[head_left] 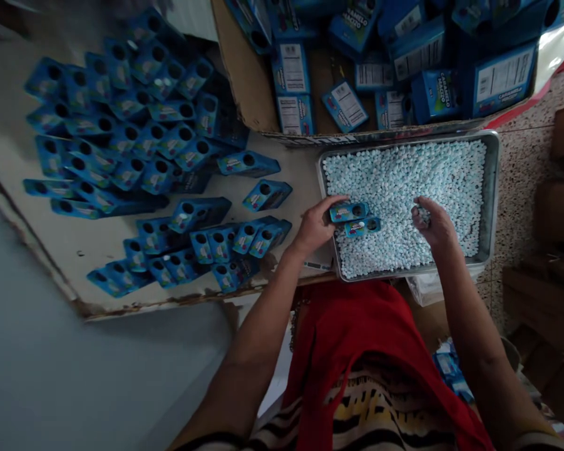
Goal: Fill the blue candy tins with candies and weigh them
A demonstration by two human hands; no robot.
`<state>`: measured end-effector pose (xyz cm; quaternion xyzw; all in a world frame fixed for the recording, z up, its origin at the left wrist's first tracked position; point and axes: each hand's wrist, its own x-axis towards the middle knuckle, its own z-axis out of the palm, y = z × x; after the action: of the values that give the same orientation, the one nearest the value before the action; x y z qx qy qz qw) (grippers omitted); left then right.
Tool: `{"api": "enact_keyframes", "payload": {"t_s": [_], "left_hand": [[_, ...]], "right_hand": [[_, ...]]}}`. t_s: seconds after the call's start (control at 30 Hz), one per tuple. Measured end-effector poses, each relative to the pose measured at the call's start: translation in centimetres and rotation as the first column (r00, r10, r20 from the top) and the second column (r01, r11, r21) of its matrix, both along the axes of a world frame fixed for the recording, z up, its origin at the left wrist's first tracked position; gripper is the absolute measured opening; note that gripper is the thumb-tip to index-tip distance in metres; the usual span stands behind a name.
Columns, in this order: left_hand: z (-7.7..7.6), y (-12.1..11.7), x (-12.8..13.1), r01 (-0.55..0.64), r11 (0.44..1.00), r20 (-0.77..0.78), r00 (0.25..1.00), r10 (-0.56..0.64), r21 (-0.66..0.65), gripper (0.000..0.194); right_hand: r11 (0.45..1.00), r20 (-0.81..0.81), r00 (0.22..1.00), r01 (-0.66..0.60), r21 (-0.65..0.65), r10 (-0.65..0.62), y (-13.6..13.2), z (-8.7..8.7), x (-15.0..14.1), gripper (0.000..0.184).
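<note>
We note the left hand (pixel 315 227) closed on two boxes (pixel 355 219), held openings-up just over the tray (pixel 492 188) so candies (pixel 404 181) can go in, while the right hand (pixel 432 222) pinches candies nearby, with more boxes (pixel 136 144) standing left.

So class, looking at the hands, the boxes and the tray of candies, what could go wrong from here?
1. The tray juts past the table edge, so a nudge might tip it.
2. The left hand grips two small boxes at once; one could slip.
3. Candies pinched in the right hand may scatter.
</note>
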<state>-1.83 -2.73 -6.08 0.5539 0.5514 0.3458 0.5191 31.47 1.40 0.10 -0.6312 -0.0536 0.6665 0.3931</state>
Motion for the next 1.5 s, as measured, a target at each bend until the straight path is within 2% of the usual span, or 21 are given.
{"api": "enact_keyframes", "payload": {"t_s": [0.07, 0.17, 0.27, 0.37, 0.5, 0.63, 0.77, 0.87, 0.97, 1.07, 1.17, 1.23, 1.3, 1.37, 1.43, 1.5], "left_hand": [[0.0, 1.9, 0.2, -0.013, 1.0, 0.044, 0.999, 0.014, -0.011, 0.043], [0.8, 3.9, 0.0, -0.081, 0.995, 0.154, 0.985, 0.072, 0.054, 0.041], [2.2, 4.8, -0.4, -0.051, 0.991, 0.155, 0.987, 0.032, 0.121, 0.039], [3.4, 5.0, -0.2, -0.005, 0.993, 0.089, 0.996, -0.006, 0.121, 0.041], [4.5, 5.0, 0.7, 0.03, 0.996, -0.013, 0.999, -0.029, 0.085, 0.046], [5.4, 4.9, 1.2, 0.052, 0.992, -0.041, 0.998, -0.048, 0.117, 0.042], [6.0, 4.9, 1.4, 0.061, 0.989, -0.091, 0.995, -0.05, 0.134, 0.039], [6.2, 4.7, 1.3, 0.048, 0.987, -0.124, 0.992, -0.028, 0.155, 0.034], [5.9, 3.4, 0.1, 0.001, 0.987, -0.153, 0.988, 0.024, 0.159, 0.033], [4.9, 0.3, -1.8, -0.212, 0.968, -0.199, 0.951, 0.235, 0.131, 0.039], [2.8, -3.4, -3.0, -0.496, 0.857, -0.247, 0.82, 0.516, 0.139, 0.047], [0.9, -5.0, -2.9, -0.604, 0.781, -0.281, 0.73, 0.623, 0.159, 0.047], [-0.8, -5.6, -2.1, -0.647, 0.744, -0.338, 0.671, 0.66, 0.168, 0.045], [-1.5, -5.5, -1.4, -0.66, 0.732, -0.398, 0.633, 0.664, 0.169, 0.044], [-1.0, -5.3, -1.1, -0.646, 0.736, -0.445, 0.609, 0.656, 0.201, 0.052], [0.8, -5.2, -1.0, -0.567, 0.777, -0.486, 0.615, 0.621, 0.275, 0.065]], "right_hand": [[0.999, -0.114, 0.993, -0.009, -0.031, 0.006, 1.1, 0.5, 0.3, 0.032], [1.0, -0.284, 0.959, -0.021, -0.008, 0.018, 2.0, 1.4, 0.0, 0.026], [0.993, -0.355, 0.935, 0.046, 0.111, -0.004, 2.2, 2.5, -1.4, 0.026], [0.954, -0.397, 0.918, 0.132, 0.269, -0.015, 2.6, 4.0, -4.2, 0.03], [0.89, -0.314, 0.949, 0.16, 0.426, -0.021, 3.9, 6.0, -8.7, 0.041], [0.858, -0.132, 0.988, 0.139, 0.494, -0.084, 5.0, 7.1, -12.7, 0.059], [0.827, 0.027, 0.995, 0.066, 0.558, -0.098, 4.9, 6.2, -15.9, 0.062], [0.823, 0.005, 0.991, 0.11, 0.558, -0.136, 5.0, 4.6, -16.9, 0.059], [0.887, -0.174, 0.964, 0.255, 0.385, -0.201, 5.9, 2.6, -15.0, 0.059], [0.944, -0.301, 0.925, 0.287, 0.162, -0.23, 6.6, 0.9, -10.7, 0.06], [0.954, -0.211, 0.936, 0.296, 0.042, -0.281, 5.5, 0.4, -6.3, 0.049], [0.955, -0.066, 0.955, 0.293, 0.043, -0.29, 3.7, 0.8, -4.2, 0.04], [0.97, 0.062, 0.969, 0.237, 0.058, -0.24, 1.6, 1.2, -2.9, 0.035], [0.991, 0.112, 0.985, 0.132, 0.023, -0.134, -0.2, 1.4, -2.2, 0.035], [1.0, 0.132, 0.991, 0.017, -0.009, -0.016, -1.6, 1.3, -1.9, 0.036], [0.992, 0.238, 0.964, -0.128, 0.014, 0.121, -2.5, 1.1, -1.9, 0.03]]}}
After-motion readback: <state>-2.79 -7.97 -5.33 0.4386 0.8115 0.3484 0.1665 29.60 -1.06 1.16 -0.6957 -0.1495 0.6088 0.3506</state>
